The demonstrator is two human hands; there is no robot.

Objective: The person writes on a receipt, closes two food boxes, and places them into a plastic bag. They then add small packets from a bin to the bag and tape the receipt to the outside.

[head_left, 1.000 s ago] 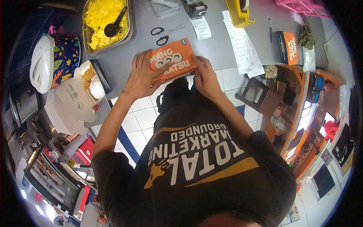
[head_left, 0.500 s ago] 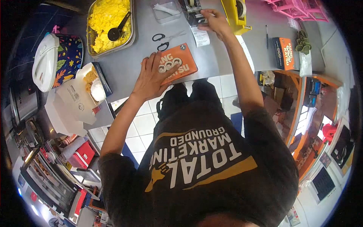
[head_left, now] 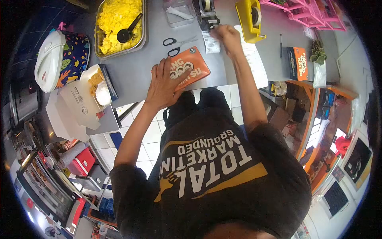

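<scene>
My left hand [head_left: 164,84] lies flat with spread fingers on a closed orange box [head_left: 195,65] near the counter's front edge. To the right and farther back, my right hand [head_left: 227,39] is closed beside a black tape dispenser [head_left: 209,22]; its fingertips are blurred, and what they pinch is too small to make out. A printed paper slip [head_left: 211,44] lies under the dispenser, close to those fingertips. Behind the orange box rest black-handled scissors [head_left: 175,44]. A yellow tape dispenser [head_left: 248,24] stands just behind my right hand, with a white sheet [head_left: 256,65] beside my forearm.
A tray of yellow food [head_left: 115,24] with a black scoop stands back left. An open food box [head_left: 85,95] and a patterned container [head_left: 65,59] are at the left. A clear tub [head_left: 179,14] sits behind. Rightward are another orange box [head_left: 297,63] and pink baskets [head_left: 314,16].
My right hand has moved slightly toward me, away from the black dispenser, and its fingers have drawn together. My left hand stays on the orange box. The view has shifted slightly.
</scene>
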